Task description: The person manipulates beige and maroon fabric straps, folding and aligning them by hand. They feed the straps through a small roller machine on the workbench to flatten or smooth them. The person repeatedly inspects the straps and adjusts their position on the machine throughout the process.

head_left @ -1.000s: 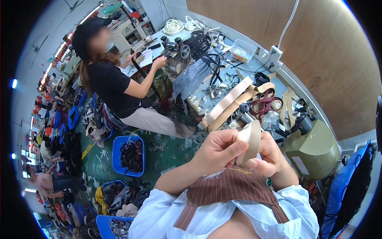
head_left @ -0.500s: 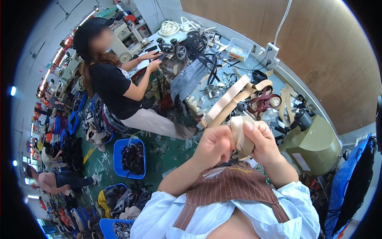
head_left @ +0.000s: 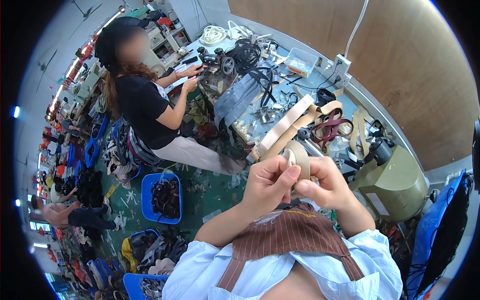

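Left hand closed, thumb and fingers pinching beige strap. Right hand closed on same strap, thumb toward left hand. Strap curls in loop between hands, above apron. Clock directions from hands: pale strap on table between 11 and 12, maroon strap at 1, green machine at 3, blue bin at 9, co-worker at 10.
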{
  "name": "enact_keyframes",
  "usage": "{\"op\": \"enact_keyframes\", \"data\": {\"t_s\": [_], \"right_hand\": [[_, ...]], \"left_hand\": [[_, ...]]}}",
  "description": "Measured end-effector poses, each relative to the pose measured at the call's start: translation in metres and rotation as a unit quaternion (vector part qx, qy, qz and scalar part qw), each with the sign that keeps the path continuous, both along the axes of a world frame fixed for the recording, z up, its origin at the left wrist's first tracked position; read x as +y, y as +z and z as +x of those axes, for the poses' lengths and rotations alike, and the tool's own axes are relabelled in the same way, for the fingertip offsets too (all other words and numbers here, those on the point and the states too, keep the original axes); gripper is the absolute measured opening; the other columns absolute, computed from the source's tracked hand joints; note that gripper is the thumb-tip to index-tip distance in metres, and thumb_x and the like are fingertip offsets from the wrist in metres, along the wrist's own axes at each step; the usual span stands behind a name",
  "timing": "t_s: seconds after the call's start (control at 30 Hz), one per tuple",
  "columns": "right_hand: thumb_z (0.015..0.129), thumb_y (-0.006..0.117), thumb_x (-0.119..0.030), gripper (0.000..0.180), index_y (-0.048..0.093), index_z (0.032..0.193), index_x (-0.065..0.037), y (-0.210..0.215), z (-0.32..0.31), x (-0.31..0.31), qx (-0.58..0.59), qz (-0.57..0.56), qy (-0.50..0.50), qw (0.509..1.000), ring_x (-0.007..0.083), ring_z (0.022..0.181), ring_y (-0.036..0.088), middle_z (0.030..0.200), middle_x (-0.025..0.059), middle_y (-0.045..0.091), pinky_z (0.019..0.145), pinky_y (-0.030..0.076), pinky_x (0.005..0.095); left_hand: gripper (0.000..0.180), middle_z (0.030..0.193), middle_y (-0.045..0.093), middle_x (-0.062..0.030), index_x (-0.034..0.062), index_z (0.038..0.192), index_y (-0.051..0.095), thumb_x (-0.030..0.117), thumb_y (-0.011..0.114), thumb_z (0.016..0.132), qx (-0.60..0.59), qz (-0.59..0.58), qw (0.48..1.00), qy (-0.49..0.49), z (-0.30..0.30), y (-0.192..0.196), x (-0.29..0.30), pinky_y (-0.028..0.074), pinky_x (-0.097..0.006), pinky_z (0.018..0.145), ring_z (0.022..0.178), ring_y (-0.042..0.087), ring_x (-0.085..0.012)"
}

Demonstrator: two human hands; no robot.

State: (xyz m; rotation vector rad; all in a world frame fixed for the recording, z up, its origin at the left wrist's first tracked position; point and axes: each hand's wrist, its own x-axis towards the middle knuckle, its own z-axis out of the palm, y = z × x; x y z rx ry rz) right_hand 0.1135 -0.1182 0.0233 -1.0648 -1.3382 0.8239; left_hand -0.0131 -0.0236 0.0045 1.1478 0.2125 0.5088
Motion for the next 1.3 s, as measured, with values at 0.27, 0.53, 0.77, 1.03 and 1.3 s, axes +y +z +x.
{"op": "enact_keyframes", "data": {"t_s": [0.27, 0.53, 0.77, 1.03, 1.3], "right_hand": [[0.095, 0.038, -0.026, 0.041, 0.052, 0.101, 0.012, -0.018, -0.018, -0.011, 0.346, 0.018, 0.12, 0.93, 0.0289, 0.073, 0.065, 0.086, 0.0214, 0.062, 0.063, 0.054, 0.034], [0.097, 0.037, -0.028, 0.038, 0.055, 0.091, 0.005, -0.019, -0.015, 0.0, 0.259, -0.035, 0.014, 0.965, 0.0155, 0.064, 0.059, 0.079, 0.0114, 0.061, 0.056, 0.049, 0.0273], [0.096, 0.043, -0.022, 0.029, 0.056, 0.083, 0.0, -0.019, -0.014, 0.001, 0.218, -0.005, -0.071, 0.973, 0.0047, 0.059, 0.049, 0.07, 0.0015, 0.057, 0.051, 0.04, 0.0198], [0.094, 0.045, -0.023, 0.031, 0.054, 0.101, 0.006, -0.01, -0.014, -0.011, 0.329, -0.053, 0.101, 0.938, 0.0211, 0.07, 0.064, 0.081, 0.0147, 0.062, 0.062, 0.053, 0.0313], [0.092, 0.045, -0.037, 0.042, 0.056, 0.096, 0.003, -0.022, -0.025, -0.005, 0.42, -0.067, -0.033, 0.905, 0.0097, 0.05, 0.052, 0.067, 0.0066, 0.058, 0.041, 0.039, 0.0221]], "left_hand": [[0.024, 0.047, 0.043, 0.0004, 0.0069, 0.069, 0.044, 0.013, 0.048, 0.092, -0.16, -0.186, 0.968, -0.058, -0.004, 0.001, -0.019, 0.032, -0.02, 0.03, 0.032, 0.039, -0.0054], [0.025, 0.052, 0.047, 0.002, 0.0061, 0.072, 0.05, 0.023, 0.055, 0.09, -0.101, -0.114, 0.987, -0.045, 0.004, -0.013, 0.0, 0.033, -0.02, 0.036, 0.039, 0.043, -0.0063], [0.035, 0.052, 0.051, -0.0007, -0.0003, 0.064, 0.053, 0.024, 0.061, 0.088, 0.027, 0.298, 0.952, 0.066, 0.002, -0.011, 0.002, 0.035, -0.023, 0.041, 0.045, 0.044, -0.0049], [0.036, 0.048, 0.048, -0.0005, 0.0008, 0.065, 0.053, 0.023, 0.049, 0.093, -0.028, -0.043, 0.997, -0.053, -0.01, 0.0, -0.009, 0.035, -0.018, 0.032, 0.035, 0.045, -0.0058], [0.037, 0.041, 0.04, 0.001, 0.0054, 0.061, 0.047, 0.024, 0.042, 0.093, -0.118, -0.246, 0.959, -0.075, -0.002, -0.008, -0.008, 0.03, -0.021, 0.024, 0.027, 0.038, -0.0083]]}}
